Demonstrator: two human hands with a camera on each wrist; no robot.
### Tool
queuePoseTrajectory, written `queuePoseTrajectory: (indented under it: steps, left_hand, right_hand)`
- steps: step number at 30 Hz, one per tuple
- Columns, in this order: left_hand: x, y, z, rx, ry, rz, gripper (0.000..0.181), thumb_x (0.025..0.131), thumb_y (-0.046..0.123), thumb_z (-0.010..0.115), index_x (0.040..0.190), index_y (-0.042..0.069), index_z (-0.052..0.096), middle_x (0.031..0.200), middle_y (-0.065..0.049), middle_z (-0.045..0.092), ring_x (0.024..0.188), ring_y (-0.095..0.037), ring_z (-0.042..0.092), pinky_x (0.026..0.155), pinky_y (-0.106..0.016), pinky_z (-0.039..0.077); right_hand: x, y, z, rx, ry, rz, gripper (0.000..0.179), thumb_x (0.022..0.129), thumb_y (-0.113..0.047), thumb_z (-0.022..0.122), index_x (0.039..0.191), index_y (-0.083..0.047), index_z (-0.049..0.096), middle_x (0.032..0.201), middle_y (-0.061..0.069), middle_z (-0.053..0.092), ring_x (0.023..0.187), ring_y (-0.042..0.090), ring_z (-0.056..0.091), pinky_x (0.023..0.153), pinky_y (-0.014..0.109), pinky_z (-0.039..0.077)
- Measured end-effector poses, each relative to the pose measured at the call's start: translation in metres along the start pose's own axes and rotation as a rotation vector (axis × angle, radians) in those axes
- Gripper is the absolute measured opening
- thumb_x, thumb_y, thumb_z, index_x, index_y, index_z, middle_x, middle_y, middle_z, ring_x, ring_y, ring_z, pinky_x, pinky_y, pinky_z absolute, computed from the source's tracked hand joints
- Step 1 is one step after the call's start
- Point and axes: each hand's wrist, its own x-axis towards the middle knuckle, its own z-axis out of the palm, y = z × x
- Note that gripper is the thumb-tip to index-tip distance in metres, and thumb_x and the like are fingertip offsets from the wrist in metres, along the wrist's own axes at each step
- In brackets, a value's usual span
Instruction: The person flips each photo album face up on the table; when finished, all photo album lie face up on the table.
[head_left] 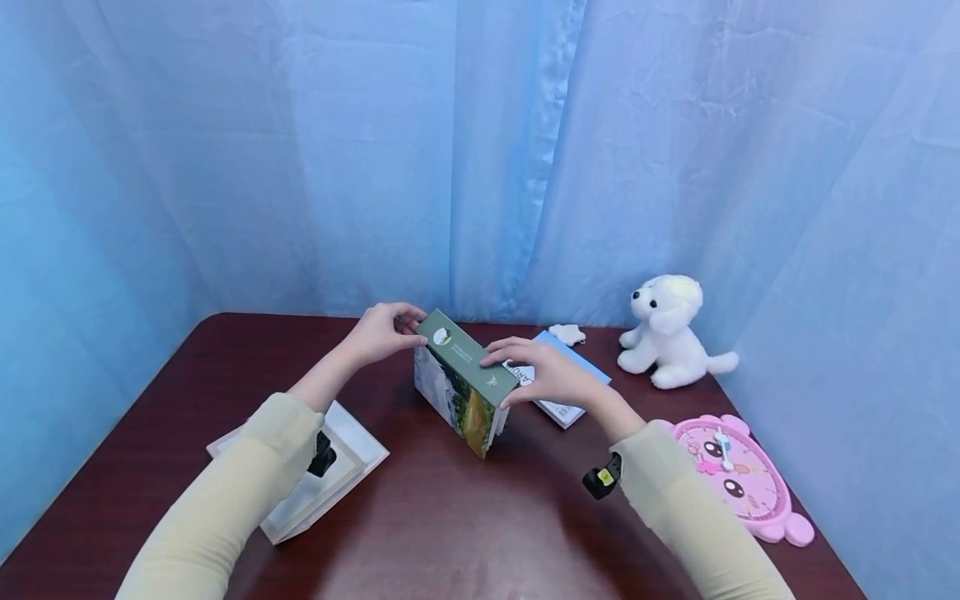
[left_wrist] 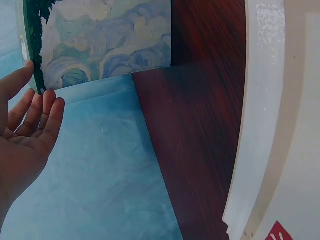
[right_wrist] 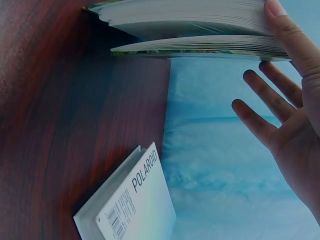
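Observation:
A thick book (head_left: 459,392) stands on the table with its green spine (head_left: 465,354) facing up and a painted landscape on its cover. My left hand (head_left: 386,332) holds the far left end of the spine, thumb on one side and fingers at the corner. In the left wrist view, the swirling painted cover (left_wrist: 107,40) shows beside those fingers. My right hand (head_left: 547,372) holds the near right end between thumb and fingers. The right wrist view shows the page edges (right_wrist: 200,20) slightly parted near the bottom, with the three other fingers spread beside the cover.
Behind my right hand lies a pale blue book (right_wrist: 142,195) marked POLAROID. A small white star-shaped thing (head_left: 567,335), a white plush dog (head_left: 667,333) and a pink clock (head_left: 738,475) stand right. A white boxy thing (head_left: 352,446) lies under my left forearm. Blue curtains (head_left: 375,167) surround the table.

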Motion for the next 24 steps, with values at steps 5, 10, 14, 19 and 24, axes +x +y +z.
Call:
queuePoseTrajectory:
  steps: [5, 10, 14, 19, 24]
  left_hand:
    - [-0.006, -0.006, -0.005, -0.004, -0.018, 0.001, 0.038, 0.083, 0.018, 0.074, 0.116, 0.006, 0.063, 0.098, -0.009, 0.064, 0.089, -0.021, 0.061, 0.078, -0.035, 0.051]
    - [-0.012, -0.01, -0.012, 0.0, -0.055, 0.043, 0.041, 0.082, 0.017, 0.074, 0.119, 0.006, 0.061, 0.095, -0.009, 0.062, 0.086, -0.02, 0.06, 0.075, -0.033, 0.05]
    - [-0.017, -0.01, -0.017, 0.018, -0.08, 0.068, 0.043, 0.082, 0.015, 0.073, 0.122, 0.006, 0.059, 0.093, -0.009, 0.062, 0.084, -0.02, 0.06, 0.073, -0.032, 0.05]
    - [-0.026, -0.012, -0.017, -0.011, -0.108, 0.031, 0.041, 0.086, 0.019, 0.07, 0.123, 0.006, 0.057, 0.093, -0.009, 0.062, 0.081, -0.02, 0.064, 0.071, -0.033, 0.052]
    - [-0.032, -0.018, -0.012, -0.084, -0.093, -0.024, 0.045, 0.085, 0.029, 0.071, 0.12, 0.005, 0.055, 0.094, -0.011, 0.061, 0.079, -0.026, 0.066, 0.067, -0.033, 0.054]
  right_hand:
    - [0.002, -0.003, 0.009, 0.031, -0.008, -0.013, 0.057, 0.074, -0.039, 0.079, 0.127, -0.025, 0.06, 0.136, -0.001, 0.049, 0.121, 0.014, 0.049, 0.091, 0.036, 0.049]
    - [0.005, -0.006, 0.017, 0.05, -0.002, -0.049, 0.058, 0.075, -0.037, 0.079, 0.127, -0.024, 0.059, 0.137, 0.0, 0.049, 0.122, 0.014, 0.048, 0.091, 0.038, 0.049]
    - [0.006, -0.009, 0.022, 0.077, -0.014, -0.047, 0.058, 0.075, -0.037, 0.079, 0.128, -0.025, 0.059, 0.139, -0.002, 0.047, 0.126, 0.013, 0.045, 0.096, 0.042, 0.046]
    - [0.006, -0.01, 0.028, 0.179, -0.084, -0.027, 0.059, 0.08, -0.033, 0.075, 0.134, -0.026, 0.053, 0.143, -0.006, 0.042, 0.13, 0.011, 0.041, 0.1, 0.041, 0.044]
    - [0.006, -0.013, 0.033, 0.231, -0.13, -0.063, 0.059, 0.085, -0.029, 0.071, 0.139, -0.026, 0.047, 0.145, -0.006, 0.039, 0.13, 0.011, 0.042, 0.101, 0.036, 0.044]
